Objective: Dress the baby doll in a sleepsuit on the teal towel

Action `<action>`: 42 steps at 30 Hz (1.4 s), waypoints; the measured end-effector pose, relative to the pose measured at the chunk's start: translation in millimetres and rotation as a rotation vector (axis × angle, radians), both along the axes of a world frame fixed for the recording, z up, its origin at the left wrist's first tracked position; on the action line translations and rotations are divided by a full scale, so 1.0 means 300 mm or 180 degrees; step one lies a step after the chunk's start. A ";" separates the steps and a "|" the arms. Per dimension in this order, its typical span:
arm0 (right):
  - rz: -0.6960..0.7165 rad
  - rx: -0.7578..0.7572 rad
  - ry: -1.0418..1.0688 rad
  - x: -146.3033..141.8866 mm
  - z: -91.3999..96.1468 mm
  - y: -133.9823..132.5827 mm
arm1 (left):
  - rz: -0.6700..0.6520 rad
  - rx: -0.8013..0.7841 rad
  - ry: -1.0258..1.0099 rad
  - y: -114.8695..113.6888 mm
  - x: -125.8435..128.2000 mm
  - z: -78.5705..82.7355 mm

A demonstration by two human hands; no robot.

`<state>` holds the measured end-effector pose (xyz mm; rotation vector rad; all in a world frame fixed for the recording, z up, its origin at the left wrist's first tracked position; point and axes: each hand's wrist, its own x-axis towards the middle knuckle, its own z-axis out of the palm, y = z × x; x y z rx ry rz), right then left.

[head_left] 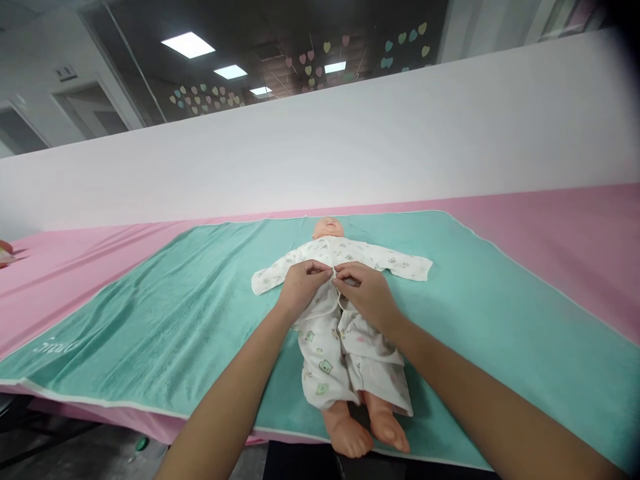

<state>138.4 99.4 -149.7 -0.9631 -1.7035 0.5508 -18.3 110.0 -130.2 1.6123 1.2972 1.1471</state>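
A baby doll (329, 228) lies on its back, head away from me and bare feet at the near edge. It wears a white patterned long-sleeved top (357, 251) with both sleeves spread out, and white trousers (325, 363) printed with small green figures. My left hand (304, 285) pinches the top's left front edge at the middle of the chest. Opposite it, my right hand (367, 288) pinches the other front edge, fingertips almost touching those of the left. Below my hands the front edges hang slightly apart. Any fastener between the fingertips is hidden.
A teal towel (165, 320) with a white border lies under the doll, over a pink cloth (575, 247). Behind stands a white wall (320, 153) with a window above it. An orange object (6, 248) shows at the far left edge.
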 end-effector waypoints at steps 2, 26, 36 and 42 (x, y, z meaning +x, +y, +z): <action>-0.0041 0.0121 -0.0116 -0.005 -0.004 0.000 | 0.0009 -0.0012 0.0041 -0.001 -0.002 0.001; -0.0276 0.0331 -0.0284 -0.012 -0.008 -0.004 | 0.0339 0.0795 0.0508 0.009 0.009 -0.026; -0.0155 0.0414 -0.0552 0.064 -0.028 0.069 | 0.0484 0.1883 0.1617 0.079 -0.067 -0.096; -0.1540 -0.0306 -0.1313 0.364 -0.161 0.237 | 0.1350 0.0915 0.2531 0.158 -0.275 -0.149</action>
